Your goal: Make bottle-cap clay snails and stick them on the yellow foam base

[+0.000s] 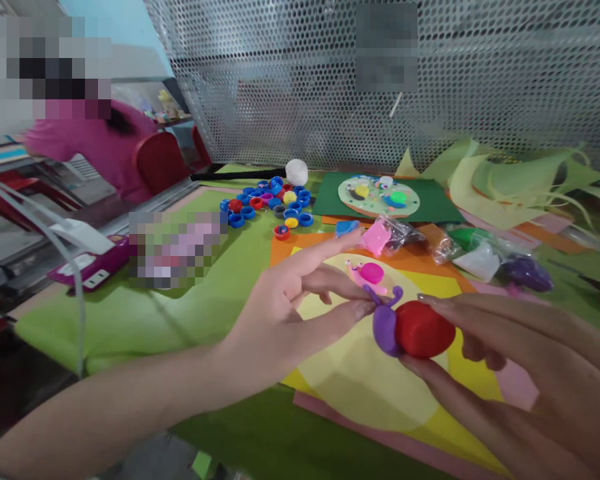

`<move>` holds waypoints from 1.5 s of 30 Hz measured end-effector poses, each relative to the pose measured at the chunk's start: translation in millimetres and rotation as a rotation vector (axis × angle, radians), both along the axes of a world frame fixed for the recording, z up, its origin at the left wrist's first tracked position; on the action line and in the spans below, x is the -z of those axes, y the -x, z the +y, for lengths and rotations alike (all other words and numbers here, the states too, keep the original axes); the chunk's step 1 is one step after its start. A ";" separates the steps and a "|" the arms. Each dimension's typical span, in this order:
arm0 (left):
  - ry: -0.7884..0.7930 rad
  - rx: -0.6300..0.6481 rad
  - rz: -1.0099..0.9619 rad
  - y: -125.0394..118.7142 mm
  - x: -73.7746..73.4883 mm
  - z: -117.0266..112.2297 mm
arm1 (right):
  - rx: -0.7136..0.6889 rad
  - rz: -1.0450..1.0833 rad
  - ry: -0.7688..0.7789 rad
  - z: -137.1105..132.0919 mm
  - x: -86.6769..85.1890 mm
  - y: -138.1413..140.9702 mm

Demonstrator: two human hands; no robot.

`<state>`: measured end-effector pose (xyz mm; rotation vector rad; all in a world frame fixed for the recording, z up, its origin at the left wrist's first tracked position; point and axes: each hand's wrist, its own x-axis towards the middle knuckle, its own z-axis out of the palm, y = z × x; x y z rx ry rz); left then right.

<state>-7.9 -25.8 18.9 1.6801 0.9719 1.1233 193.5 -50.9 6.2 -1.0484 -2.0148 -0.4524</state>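
A clay snail with a red shell (pixel 424 329) and a purple body (pixel 386 330) is held above the paper, two thin curled purple feelers on its head. My right hand (pixel 540 360) grips the red shell between thumb and fingers. With thumb and fingertips closed, my left hand (pixel 285 313) pinches at the base of the left feeler. Below lies a pale yellow paper circle (pixel 375 400) on a yellow sheet (pixel 485 393). A smaller pink snail (pixel 373 272) with a magenta shell lies on the circle behind my hands.
Several blue, red and yellow bottle caps (pixel 263 200) cluster at the back. A decorated round disc (pixel 379 197) lies on green card (pixel 325 197). Wrapped clay packets (pixel 525 272) and paper scraps (pixel 505 180) sit at right. A person in pink (pixel 100 140) is at left.
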 end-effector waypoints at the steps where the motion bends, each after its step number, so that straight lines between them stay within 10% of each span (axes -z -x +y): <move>1: -0.009 -0.003 0.000 -0.1 -0.2 0.0 | 0.010 0.000 0.011 -0.8 0.8 -0.3; 12: -0.023 -0.063 0.038 -0.6 -1.8 -3.5 | -0.052 0.014 0.037 1.5 -6.6 -2.5; 32: -0.524 -0.116 0.360 0.4 0.7 -7.0 | -0.156 -0.185 -0.049 4.6 -3.5 -1.6; 45: -0.458 -0.119 0.269 0.9 -2.9 -5.8 | -0.168 -0.136 0.009 1.0 -0.4 -5.5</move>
